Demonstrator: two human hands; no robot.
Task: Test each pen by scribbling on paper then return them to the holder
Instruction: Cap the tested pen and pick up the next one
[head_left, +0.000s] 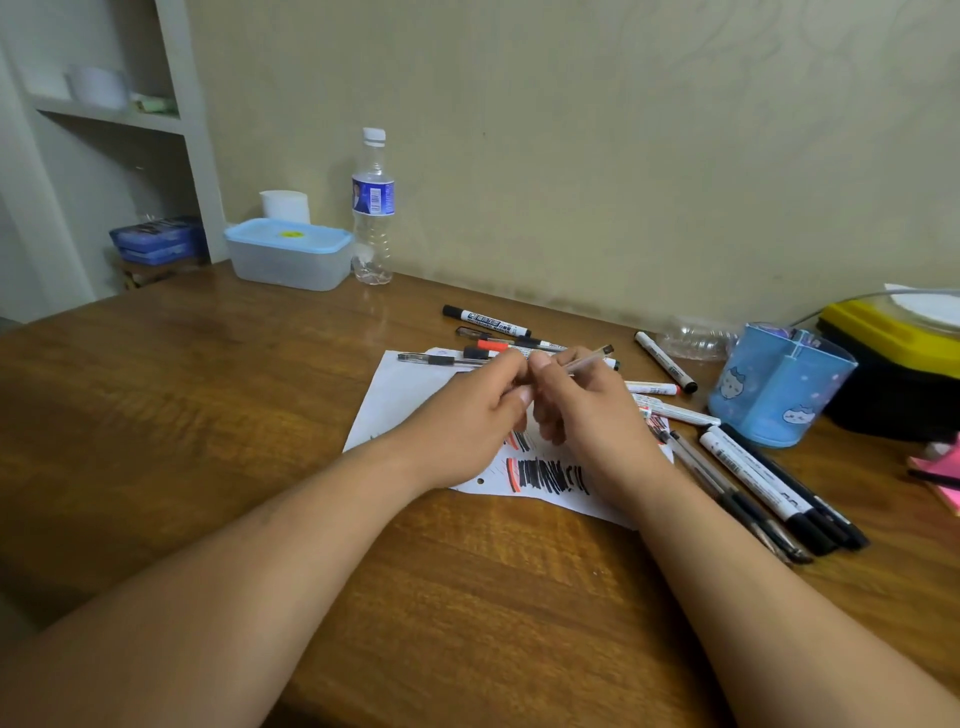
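Both forearms reach in over the table (208, 415), w/ hands together above the scribbled paper (395, 395). R hand (582, 410) pinches a clear pen (589, 359), tip end angled up-right. L hand (478, 410) is curled, fingertips at the pen's near end; can't tell if it grips. Blue holder (779, 387) stands to the right, w/ loose markers (753, 478) beside it.

The table (208, 415) is glossy wood; the sheet (400, 395) is matt paper; at three o'clock from it, the holder (769, 400) is smooth plastic.
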